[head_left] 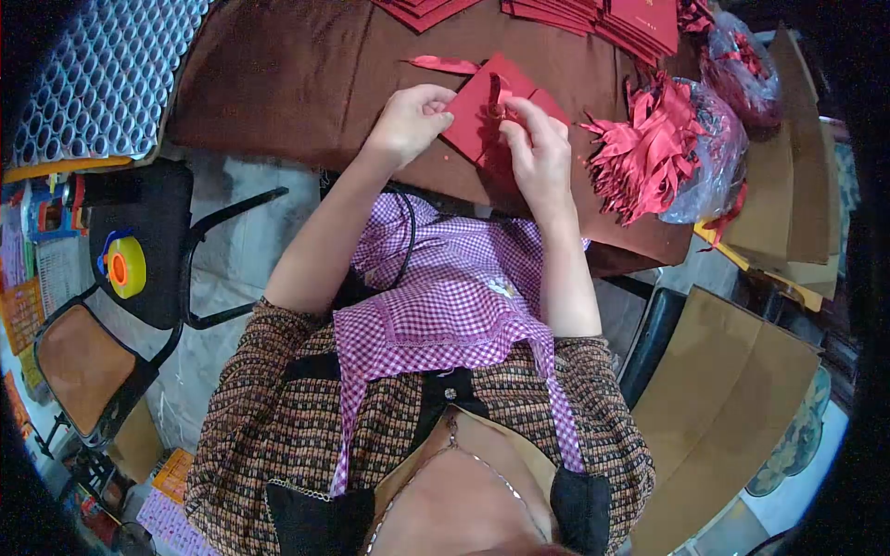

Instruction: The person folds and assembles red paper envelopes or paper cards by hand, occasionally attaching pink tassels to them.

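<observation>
A red envelope (475,104) lies tilted on the brown tablecloth in front of me. My left hand (413,125) pinches its left edge between thumb and fingers. Across the envelope runs a red ribbon (499,91), and one ribbon tail (443,64) sticks out past its upper left edge. My right hand (540,146) is over the envelope's right part, its fingers closed at the ribbon by a small dark round spot. What exactly sits between those fingertips is partly hidden.
A heap of red ribbons (649,148) spills from a clear plastic bag (714,162) at the right of the brown cloth (278,83). Stacks of red envelopes (640,23) lie at the back. A patterned sheet of rings (97,74) is at far left; chairs and cardboard (723,398) stand around.
</observation>
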Available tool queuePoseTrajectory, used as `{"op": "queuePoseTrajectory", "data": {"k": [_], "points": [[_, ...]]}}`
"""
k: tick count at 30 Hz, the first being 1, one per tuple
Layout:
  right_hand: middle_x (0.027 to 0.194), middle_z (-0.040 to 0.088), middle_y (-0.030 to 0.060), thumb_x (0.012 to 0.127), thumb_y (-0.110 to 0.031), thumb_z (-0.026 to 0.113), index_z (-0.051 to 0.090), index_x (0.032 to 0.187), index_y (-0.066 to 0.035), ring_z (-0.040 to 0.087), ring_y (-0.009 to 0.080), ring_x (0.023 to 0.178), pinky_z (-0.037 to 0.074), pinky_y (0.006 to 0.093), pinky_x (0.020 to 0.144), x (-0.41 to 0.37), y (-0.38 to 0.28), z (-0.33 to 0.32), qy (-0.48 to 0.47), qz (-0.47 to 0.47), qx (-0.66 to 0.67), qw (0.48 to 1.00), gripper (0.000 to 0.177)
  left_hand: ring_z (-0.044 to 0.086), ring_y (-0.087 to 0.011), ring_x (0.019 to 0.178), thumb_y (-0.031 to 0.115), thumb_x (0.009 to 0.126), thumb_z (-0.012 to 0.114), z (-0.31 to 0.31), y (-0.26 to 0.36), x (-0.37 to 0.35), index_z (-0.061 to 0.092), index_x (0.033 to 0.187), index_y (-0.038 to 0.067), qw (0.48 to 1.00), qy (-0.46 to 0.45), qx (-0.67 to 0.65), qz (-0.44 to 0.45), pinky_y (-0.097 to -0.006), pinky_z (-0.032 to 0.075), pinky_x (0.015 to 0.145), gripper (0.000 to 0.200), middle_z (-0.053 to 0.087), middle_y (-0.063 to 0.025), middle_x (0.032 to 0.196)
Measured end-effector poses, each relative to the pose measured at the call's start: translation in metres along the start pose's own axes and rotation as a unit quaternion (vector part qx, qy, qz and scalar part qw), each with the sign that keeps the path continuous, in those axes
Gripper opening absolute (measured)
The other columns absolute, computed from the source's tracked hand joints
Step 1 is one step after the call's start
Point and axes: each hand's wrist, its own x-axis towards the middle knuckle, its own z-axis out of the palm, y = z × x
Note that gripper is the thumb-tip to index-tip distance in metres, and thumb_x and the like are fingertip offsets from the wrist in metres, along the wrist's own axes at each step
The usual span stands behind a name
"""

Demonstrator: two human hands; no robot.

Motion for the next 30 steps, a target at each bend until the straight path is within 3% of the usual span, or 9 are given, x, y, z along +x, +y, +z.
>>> {"op": "queuePoseTrajectory", "data": {"k": [3,4,8,13,30], "points": [[0.085,0.067,0.0080,0.080,-0.008,0.066,0.065,0.092,-0.004,0.057,0.0220,0.086,0.044,0.0336,0.079,0.002,0.002,0.000,-0.020,0.067,0.053,0.996,0.013,0.056,-0.0068,0.077,-0.002,0.082,0.061,0.000,0.005,-0.003,0.060,0.112,-0.004,1.000,0.001,-0.010,0.006,-0.0210,0.048,0.071,0.029,0.063,-0.0018,0.091],[0.086,0.066,0.0081,0.080,-0.012,0.067,0.065,0.090,-0.004,0.058,0.0232,0.085,0.044,0.0337,0.078,0.002,-0.001,-0.003,-0.002,-0.006,-0.012,1.000,0.013,0.056,-0.0069,0.077,-0.002,0.082,0.061,0.000,0.010,-0.004,0.060,0.112,-0.004,1.000,0.000,-0.008,-0.008,-0.0210,0.048,0.071,0.029,0.063,-0.0020,0.091],[0.083,0.065,0.0084,0.080,-0.014,0.066,0.064,0.084,-0.004,0.059,0.0246,0.084,0.042,0.0350,0.078,0.006,0.001,0.003,-0.006,-0.044,-0.029,0.999,0.011,0.056,-0.0104,0.082,0.001,0.080,0.062,0.000,0.002,-0.001,0.063,0.107,-0.003,0.999,-0.001,-0.037,-0.009,-0.0259,0.048,0.076,0.028,0.064,-0.0046,0.093],[0.081,0.062,0.0085,0.085,-0.012,0.059,0.057,0.085,-0.004,0.058,0.0251,0.081,0.036,0.0370,0.081,0.006,0.004,0.017,-0.037,-0.095,-0.080,0.992,0.008,0.056,-0.0103,0.081,0.000,0.079,0.061,0.001,-0.002,0.001,0.063,0.106,-0.003,0.998,-0.005,-0.060,-0.008,-0.0254,0.049,0.076,0.027,0.064,-0.0046,0.092],[0.070,0.058,0.0121,0.089,-0.016,0.055,0.057,0.076,-0.004,0.056,0.0294,0.070,0.036,0.0395,0.078,0.016,0.012,0.025,-0.119,-0.125,-0.146,0.974,0.017,0.057,-0.0108,0.081,0.003,0.080,0.063,0.000,-0.004,0.000,0.064,0.107,0.000,0.999,-0.005,-0.047,-0.013,-0.0266,0.049,0.078,0.028,0.065,-0.0049,0.092]]}}
